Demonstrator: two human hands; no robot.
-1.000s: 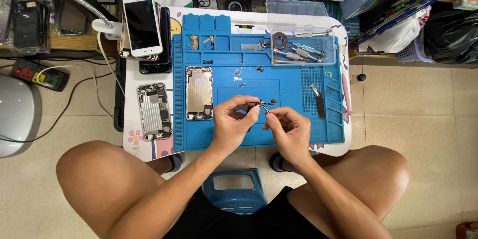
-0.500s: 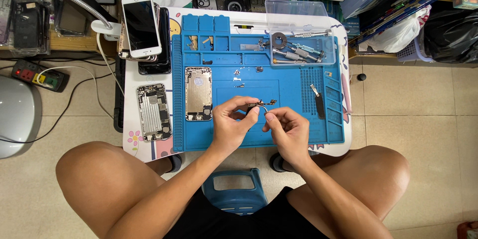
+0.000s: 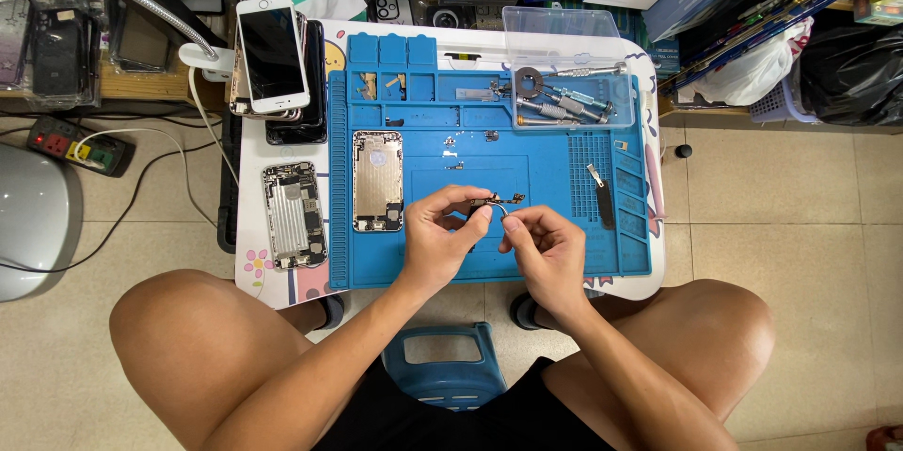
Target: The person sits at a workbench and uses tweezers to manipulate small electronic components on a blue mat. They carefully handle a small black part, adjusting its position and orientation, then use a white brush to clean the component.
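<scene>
Little has changed since half a second ago: both hands stay over the middle of the blue repair mat [image 3: 564,253] with the same small part between them. Far left of the grip, an opened phone chassis [image 3: 293,215] lies on the white worktop [image 3: 252,141], and nearer, just left of it, a silver phone back housing [image 3: 377,180] rests on the mat. The left hand [image 3: 440,239] pinches the small flex-cable part [image 3: 497,202] between thumb and fingertips, fingers pressed together on it. The right hand [image 3: 544,246] meets it from the other side, its grip also closed on the part's lower end. Right of the grip lies a dark pry tool [image 3: 602,202].
</scene>
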